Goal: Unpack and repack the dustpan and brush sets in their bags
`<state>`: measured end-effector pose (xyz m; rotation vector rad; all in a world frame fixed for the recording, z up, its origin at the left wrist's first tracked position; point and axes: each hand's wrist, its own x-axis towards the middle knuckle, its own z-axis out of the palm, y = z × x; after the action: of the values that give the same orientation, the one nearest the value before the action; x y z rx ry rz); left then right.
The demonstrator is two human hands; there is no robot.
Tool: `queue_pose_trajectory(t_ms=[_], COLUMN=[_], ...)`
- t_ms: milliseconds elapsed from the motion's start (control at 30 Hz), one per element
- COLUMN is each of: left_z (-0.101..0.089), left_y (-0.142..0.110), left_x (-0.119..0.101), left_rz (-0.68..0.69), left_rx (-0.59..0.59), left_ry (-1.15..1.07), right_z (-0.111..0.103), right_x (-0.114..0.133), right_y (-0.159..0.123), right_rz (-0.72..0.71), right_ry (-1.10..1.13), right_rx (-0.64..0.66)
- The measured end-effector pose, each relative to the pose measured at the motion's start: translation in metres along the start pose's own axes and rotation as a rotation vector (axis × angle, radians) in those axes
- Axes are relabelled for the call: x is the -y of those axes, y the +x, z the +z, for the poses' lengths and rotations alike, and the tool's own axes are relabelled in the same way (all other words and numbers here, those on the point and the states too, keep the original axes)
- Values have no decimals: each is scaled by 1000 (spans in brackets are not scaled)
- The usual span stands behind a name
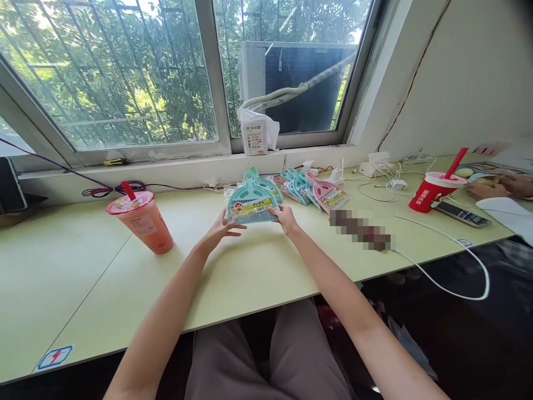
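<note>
A: What's closest to the camera?

B: Grey trousers (266,361) on the person's lap, then the left forearm (160,311) and right forearm (345,300) reaching over the edge of a pale green desk (70,278).

A: And the hands?

B: Both are on a bagged teal mini dustpan (251,201), which is just above the desk and between them. The left hand (220,232) is half open, its spread fingers (235,229) against the lower left edge of the bag. The right hand (285,218) is more curled and pinches the bag's lower right corner.

A: What's beside that dustpan?

B: Just past the right hand, more bagged dustpans lean together: teal ones (296,186) and a pink one (327,193). Further right lie a blurred patch (360,229) and a white cable (453,261).

A: Anything to the left?

B: A plastic cup of orange drink with a red straw (144,219) stands near the left hand.

A: Further right?

B: A red cup (433,191) and a smartphone (461,214) lie well apart from the right hand, near a co-worker's hands (487,188).
</note>
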<state>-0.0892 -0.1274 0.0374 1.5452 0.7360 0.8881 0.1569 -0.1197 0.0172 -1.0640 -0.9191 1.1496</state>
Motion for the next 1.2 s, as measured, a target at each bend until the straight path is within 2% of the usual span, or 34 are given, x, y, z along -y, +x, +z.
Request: queue_pose_trajectory(t_ms=[100,300,467,567,633,700,867,967,1067,1200], left_z=[9,9,9,5,0,-3,-3,-1,-5,-7], left_y=[3,12,15,16,16,16,16,17,18,19], left_x=[5,13,15,17,19,20,20,20,20,20], left_rz=[-43,-139,-134,-127,-129,-132,-205,-209,-170,-146], left_rx=[-174,-440,-527,-570,-587,-569,-446,-398,-438,-477], left_ry=[86,-44,-91,-107,-99,-74,80,201,250,191], right_z=[0,8,8,9,10,11,6,0,0,5], right_x=[-2,-12,-10,-6,-5,-6,-9,-8,-7,-8], right_y=[2,3,1,-4,-6,-6,1,2,0,-1], right_rz=[-34,-127,-131,-132,-103,-82,-86,-84,-54,-39], right_ry=[-20,-117,-128,-98,-93,-124,-237,-194,-138,-101], right_rx=[10,63,115,196,269,283,124,132,187,203])
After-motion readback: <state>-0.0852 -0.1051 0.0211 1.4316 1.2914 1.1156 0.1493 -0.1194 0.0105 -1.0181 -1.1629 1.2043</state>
